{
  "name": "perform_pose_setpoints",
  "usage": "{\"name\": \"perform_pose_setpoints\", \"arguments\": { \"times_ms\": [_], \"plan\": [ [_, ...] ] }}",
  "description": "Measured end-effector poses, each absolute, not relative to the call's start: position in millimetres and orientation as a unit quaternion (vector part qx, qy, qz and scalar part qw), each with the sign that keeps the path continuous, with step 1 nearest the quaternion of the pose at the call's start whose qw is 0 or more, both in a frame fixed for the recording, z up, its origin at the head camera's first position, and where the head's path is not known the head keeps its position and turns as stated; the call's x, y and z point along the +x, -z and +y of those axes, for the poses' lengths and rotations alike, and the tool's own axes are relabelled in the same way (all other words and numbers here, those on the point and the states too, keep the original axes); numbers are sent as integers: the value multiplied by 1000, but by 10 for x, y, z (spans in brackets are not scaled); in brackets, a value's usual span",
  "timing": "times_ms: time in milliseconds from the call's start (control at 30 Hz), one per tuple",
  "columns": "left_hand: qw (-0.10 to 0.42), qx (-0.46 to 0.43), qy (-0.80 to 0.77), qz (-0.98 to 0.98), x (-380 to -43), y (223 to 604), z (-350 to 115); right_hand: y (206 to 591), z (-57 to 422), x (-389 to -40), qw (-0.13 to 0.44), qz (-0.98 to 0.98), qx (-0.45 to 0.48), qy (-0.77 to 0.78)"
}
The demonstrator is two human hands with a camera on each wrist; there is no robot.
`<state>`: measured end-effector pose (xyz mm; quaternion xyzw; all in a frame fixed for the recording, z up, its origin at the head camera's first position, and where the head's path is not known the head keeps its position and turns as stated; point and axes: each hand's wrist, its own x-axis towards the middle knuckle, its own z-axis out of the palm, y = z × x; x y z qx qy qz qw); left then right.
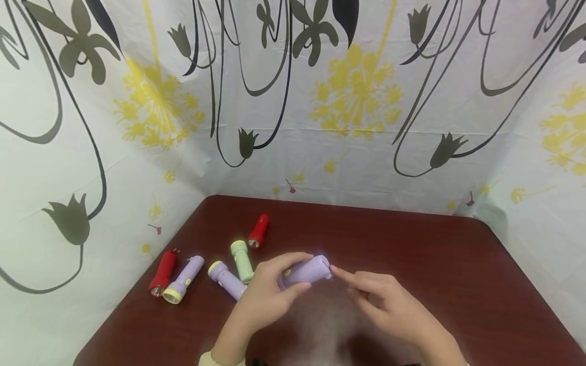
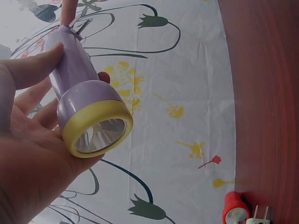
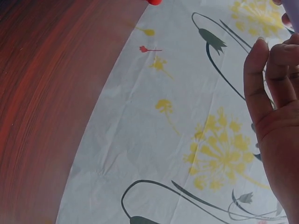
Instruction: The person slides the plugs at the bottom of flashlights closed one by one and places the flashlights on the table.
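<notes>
My left hand (image 1: 267, 290) grips a purple flashlight (image 1: 305, 272) around its body, tail end toward the right. In the left wrist view the same flashlight (image 2: 74, 60) shows a yellow rim around its clear lens, with metal plug prongs (image 2: 84, 29) sticking out at the tail. The index finger of my right hand (image 1: 389, 302) is stretched out and touches that tail end, while its other fingers are loosely bent and hold nothing. Only part of the right hand (image 3: 282, 121) appears in the right wrist view, at the right edge.
On the left of the dark red table (image 1: 435, 274) lie a red flashlight (image 1: 164, 273) with prongs out, two purple flashlights (image 1: 185, 279) with yellow rims, a pale green flashlight (image 1: 243, 263) and another red flashlight (image 1: 259, 230). Flower-patterned sheeting (image 1: 284, 112) hangs around the table.
</notes>
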<state>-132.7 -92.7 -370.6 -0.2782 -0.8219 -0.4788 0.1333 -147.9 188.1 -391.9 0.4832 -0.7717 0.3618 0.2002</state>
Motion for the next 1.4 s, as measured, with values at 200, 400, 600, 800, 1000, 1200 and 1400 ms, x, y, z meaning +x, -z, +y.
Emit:
{"name": "perform_pose_setpoints", "arguments": {
  "times_ms": [200, 400, 600, 800, 1000, 1200, 1400],
  "plan": [
    [128, -290, 467, -825, -1332, 3714, -936, 3898, 1886, -1449, 200, -782, 475, -352],
    [132, -296, 468, -822, -1319, 3725, -936, 3882, 1875, -1441, 221, -770, 486, -348],
    [139, -295, 469, -821, -1319, 3720, -922, 3881, 1863, -1438, 226, -761, 495, -352],
    [134, -294, 472, -821, -1319, 3723, -921, 3873, 1858, -1433, 233, -759, 498, -347],
    [131, -294, 470, -822, -1323, 3730, -923, 3881, 1865, -1428, 240, -759, 500, -341],
    [122, -289, 466, -827, -1317, 3728, -923, 3890, 1876, -1404, 229, -770, 490, -339],
    [118, -282, 466, -831, -1302, 3723, -921, 3893, 1873, -1391, 232, -766, 492, -343]
  ]
}}
